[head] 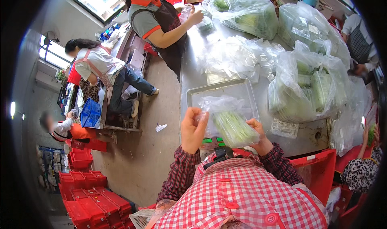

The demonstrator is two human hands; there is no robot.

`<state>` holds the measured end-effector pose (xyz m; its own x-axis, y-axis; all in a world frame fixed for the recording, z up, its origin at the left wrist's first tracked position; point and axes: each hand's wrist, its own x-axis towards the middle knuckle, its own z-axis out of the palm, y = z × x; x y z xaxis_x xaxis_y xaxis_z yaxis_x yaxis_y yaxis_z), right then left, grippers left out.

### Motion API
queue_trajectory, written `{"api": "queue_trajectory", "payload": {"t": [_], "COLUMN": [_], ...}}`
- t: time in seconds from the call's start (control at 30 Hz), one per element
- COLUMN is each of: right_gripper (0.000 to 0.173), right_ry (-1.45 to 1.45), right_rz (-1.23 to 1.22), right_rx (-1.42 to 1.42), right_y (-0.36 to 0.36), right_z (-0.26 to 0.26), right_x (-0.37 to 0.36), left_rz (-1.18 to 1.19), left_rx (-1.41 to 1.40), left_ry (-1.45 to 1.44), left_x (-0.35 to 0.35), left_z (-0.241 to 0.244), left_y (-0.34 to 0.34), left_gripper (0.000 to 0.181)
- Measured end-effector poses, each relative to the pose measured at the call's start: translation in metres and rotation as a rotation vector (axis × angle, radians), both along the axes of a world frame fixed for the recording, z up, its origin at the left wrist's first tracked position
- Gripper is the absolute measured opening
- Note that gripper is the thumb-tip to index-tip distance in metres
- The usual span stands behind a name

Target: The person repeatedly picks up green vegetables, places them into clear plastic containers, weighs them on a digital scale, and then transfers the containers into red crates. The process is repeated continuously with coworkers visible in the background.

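Observation:
A clear plastic bag of pale green vegetable stems is held up between my hands, over the near part of a metal tray. My left hand pinches the bag's loose end between thumb and fingers. With its fingers at the filled end, my right hand grips the bag from the right side; part of that hand is hidden behind it. Below the bag, green displays of a scale show. Beyond the tray lies a pile of thin clear plastic bags.
Large plastic bags of green vegetables stand on the metal table at the right and back. A clear plastic box lies near them. Red crates are at the right front, others at far left. Several people work around.

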<state>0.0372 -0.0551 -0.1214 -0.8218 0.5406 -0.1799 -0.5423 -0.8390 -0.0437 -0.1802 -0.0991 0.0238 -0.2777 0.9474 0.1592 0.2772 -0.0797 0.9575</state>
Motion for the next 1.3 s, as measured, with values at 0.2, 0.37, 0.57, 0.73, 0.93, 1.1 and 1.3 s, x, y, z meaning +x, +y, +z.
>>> {"api": "queue_trajectory", "payload": {"t": [0.2, 0.37, 0.57, 0.73, 0.93, 1.1, 1.3], "right_gripper": [0.031, 0.017, 0.052, 0.057, 0.015, 0.012, 0.013], "right_ry": [-0.234, -0.472, -1.189, -1.996, -1.549, -1.072, -0.623], "right_rz": [-0.436, -0.55, -0.613, -0.818, -0.584, -0.445, -0.305], "right_rx": [-0.039, 0.049, 0.893, 1.471, 1.106, 1.151, 0.842], "right_y": [0.009, 0.009, -0.01, 0.014, 0.069, 0.058, 0.03], "right_z": [-0.026, -0.034, 0.008, 0.019, -0.001, 0.075, 0.088], "right_x": [-0.03, -0.042, -0.019, -0.011, 0.052, 0.033, 0.012], "left_rz": [-0.57, -0.345, -0.108, -0.131, -0.187, -0.282, -0.459], "left_rx": [-0.319, -0.314, -0.103, -0.22, -0.015, 0.164, -0.097], "left_ry": [0.18, -0.203, -0.477, -0.61, -1.132, -0.795, -0.445], "left_x": [0.033, 0.03, -0.005, -0.002, -0.035, -0.035, 0.002], "left_z": [-0.029, -0.065, -0.04, -0.029, -0.022, -0.017, -0.037], "left_y": [-0.032, -0.021, -0.01, -0.026, 0.008, 0.021, 0.008], "left_gripper": [0.019, 0.012, 0.026, 0.032, 0.039, 0.053, 0.068]}}
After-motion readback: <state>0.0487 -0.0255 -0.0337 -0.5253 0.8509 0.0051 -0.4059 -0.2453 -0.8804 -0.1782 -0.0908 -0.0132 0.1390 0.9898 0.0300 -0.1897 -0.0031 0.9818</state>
